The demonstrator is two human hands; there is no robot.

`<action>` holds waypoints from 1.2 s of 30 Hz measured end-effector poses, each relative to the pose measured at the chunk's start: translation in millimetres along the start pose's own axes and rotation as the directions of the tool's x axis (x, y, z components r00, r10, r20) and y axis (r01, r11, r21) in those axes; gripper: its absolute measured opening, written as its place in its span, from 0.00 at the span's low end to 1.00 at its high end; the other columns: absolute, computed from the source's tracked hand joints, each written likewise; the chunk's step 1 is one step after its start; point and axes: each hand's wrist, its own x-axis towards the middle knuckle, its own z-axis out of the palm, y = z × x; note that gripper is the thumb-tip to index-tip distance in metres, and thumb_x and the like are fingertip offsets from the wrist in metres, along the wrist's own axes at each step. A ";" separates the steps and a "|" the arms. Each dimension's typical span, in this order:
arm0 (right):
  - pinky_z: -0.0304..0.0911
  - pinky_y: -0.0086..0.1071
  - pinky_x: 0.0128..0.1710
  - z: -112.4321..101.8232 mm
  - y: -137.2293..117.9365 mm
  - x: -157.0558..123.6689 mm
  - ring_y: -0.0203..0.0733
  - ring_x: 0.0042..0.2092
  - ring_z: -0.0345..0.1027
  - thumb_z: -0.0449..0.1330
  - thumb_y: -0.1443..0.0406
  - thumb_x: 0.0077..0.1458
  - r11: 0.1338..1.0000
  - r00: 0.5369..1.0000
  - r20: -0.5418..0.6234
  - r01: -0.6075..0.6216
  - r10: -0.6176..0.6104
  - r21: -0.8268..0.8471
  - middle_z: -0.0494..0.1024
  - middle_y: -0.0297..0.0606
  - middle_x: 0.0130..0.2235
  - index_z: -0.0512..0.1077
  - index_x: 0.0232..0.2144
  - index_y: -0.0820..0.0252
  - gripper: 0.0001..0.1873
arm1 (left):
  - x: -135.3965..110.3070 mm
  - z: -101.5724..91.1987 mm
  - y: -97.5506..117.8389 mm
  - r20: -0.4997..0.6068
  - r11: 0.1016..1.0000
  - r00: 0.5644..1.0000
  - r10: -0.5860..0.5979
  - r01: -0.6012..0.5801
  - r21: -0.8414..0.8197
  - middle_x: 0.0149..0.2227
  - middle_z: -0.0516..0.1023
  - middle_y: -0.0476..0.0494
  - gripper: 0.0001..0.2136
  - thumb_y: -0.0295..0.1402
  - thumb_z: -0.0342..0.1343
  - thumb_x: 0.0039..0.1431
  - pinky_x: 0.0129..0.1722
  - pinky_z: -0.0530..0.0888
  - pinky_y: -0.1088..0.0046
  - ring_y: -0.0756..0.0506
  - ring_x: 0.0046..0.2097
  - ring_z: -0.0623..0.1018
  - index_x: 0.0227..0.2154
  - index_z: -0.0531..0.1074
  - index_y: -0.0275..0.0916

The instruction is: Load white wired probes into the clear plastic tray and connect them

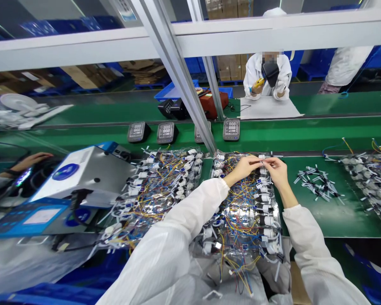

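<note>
The person's left hand [241, 168] and right hand [277, 170] are being held close together above the line, both nearly shut. Thumb and fingertips of each are being closed in a tight pinch on a small white plastic connector [263, 157] at the top edge of the batch. The connector is being kept just above a flat batch of white connectors with yellow, blue and red wires in clear plastic film [246, 212] — the batch is lying over the edge of a green conveyor belt [305, 137].

A similar wired batch in clear film [155, 195] is being left beside it on the left. To the right, a loose pile of thin black-and-white wired parts [319, 182] and a third wired batch [370, 180] are being carried on the belt. Black digital-display units [231, 129] are being stood in a row farther along.

At left, a co-worker's hand [30, 161] is being rested beyond a grey-and-blue benchtop machine [82, 176]. Across the line, a yellow hand tool [258, 83] is being held by a co-worker in a white gown [268, 72].
</note>
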 end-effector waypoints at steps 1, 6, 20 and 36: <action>0.73 0.38 0.42 -0.2 0.6 0.0 0.44 0.38 0.77 0.73 0.56 0.52 1.000 1.000 -0.010 -0.002 0.002 -0.008 0.84 0.39 0.37 0.80 0.36 0.56 0.13 | -1.2 0.6 0.0 -0.019 0.999 1.000 0.006 -0.005 0.034 0.44 0.85 0.38 0.15 0.41 0.65 0.64 0.48 0.76 0.69 0.45 0.44 0.81 0.48 0.84 0.36; 0.73 0.37 0.40 -2.1 1.5 0.0 0.44 0.37 0.77 0.73 0.55 0.51 0.999 1.000 -0.004 -0.009 0.009 -0.045 0.83 0.39 0.36 0.79 0.35 0.56 0.13 | -5.5 2.1 -1.5 -0.048 0.971 0.995 0.086 -0.072 0.228 0.40 0.85 0.41 0.13 0.39 0.64 0.65 0.41 0.76 0.72 0.48 0.38 0.80 0.47 0.83 0.36; 0.71 0.40 0.45 -11.4 18.6 4.5 0.46 0.38 0.78 0.70 0.56 0.54 0.982 0.991 0.130 0.010 0.015 -0.187 0.83 0.39 0.35 0.78 0.31 0.57 0.11 | -2.8 -1.6 -9.8 0.244 0.736 0.933 0.264 -0.359 0.575 0.45 0.82 0.35 0.13 0.33 0.52 0.74 0.51 0.78 0.66 0.44 0.47 0.81 0.50 0.80 0.34; 0.73 0.41 0.46 -1.8 7.1 -2.5 0.46 0.40 0.78 0.73 0.53 0.50 0.998 0.998 0.013 -0.058 0.058 0.002 0.82 0.39 0.35 0.72 0.30 0.55 0.16 | -9.0 -5.1 4.6 -0.002 0.944 0.989 0.147 -0.140 0.299 0.44 0.85 0.39 0.11 0.37 0.61 0.67 0.52 0.76 0.66 0.44 0.47 0.81 0.47 0.83 0.39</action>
